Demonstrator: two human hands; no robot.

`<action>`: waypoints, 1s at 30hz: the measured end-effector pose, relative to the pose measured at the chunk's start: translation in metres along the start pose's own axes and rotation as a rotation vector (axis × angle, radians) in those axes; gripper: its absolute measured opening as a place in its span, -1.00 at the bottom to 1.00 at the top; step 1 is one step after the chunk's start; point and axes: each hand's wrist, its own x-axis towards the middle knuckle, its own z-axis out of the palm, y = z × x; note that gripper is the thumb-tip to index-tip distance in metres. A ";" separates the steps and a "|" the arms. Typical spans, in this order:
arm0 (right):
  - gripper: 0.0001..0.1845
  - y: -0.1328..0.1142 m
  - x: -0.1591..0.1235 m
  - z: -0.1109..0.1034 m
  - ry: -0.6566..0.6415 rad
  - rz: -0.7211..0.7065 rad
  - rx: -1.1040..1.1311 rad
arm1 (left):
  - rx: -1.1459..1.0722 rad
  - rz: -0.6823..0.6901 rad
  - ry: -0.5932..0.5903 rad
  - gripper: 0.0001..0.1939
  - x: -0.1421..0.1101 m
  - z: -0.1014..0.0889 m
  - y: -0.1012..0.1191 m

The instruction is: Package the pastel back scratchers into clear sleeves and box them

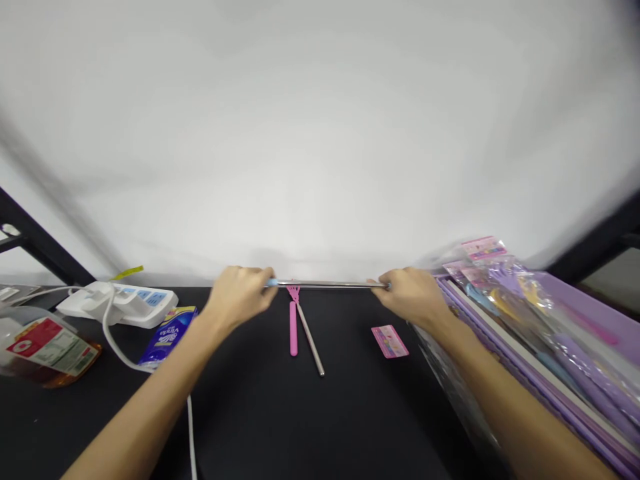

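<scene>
A slim steel rod [325, 285] with a pale blue tip spans the far edge of the black tabletop [260, 427]. The left hand [237, 298] and right hand [410, 295] hold its ends, fingers [263, 277] curled closed around it. Just below lie a pink plastic strip [293, 328], a pink-headed metal stick [310, 340] and a pink card [390, 341]. Further left, a blue packet [167, 337] reading "Vinda" sits near a white power strip [117, 303].
</scene>
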 end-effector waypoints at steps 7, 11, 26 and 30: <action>-0.43 -0.040 -0.008 0.005 0.083 -0.078 -0.063 | -0.145 0.151 -0.005 -0.76 0.004 0.000 0.059; -0.46 -0.054 -0.015 0.007 0.128 -0.153 -0.067 | -0.211 0.181 0.029 -0.81 0.003 0.000 0.066; -0.18 -0.013 -0.005 0.009 0.053 0.079 -0.076 | -0.164 0.263 0.181 -0.76 0.006 0.000 -0.013; -0.19 -0.021 -0.007 0.008 0.077 0.011 -0.081 | -0.081 0.353 0.189 -0.73 0.006 -0.003 0.020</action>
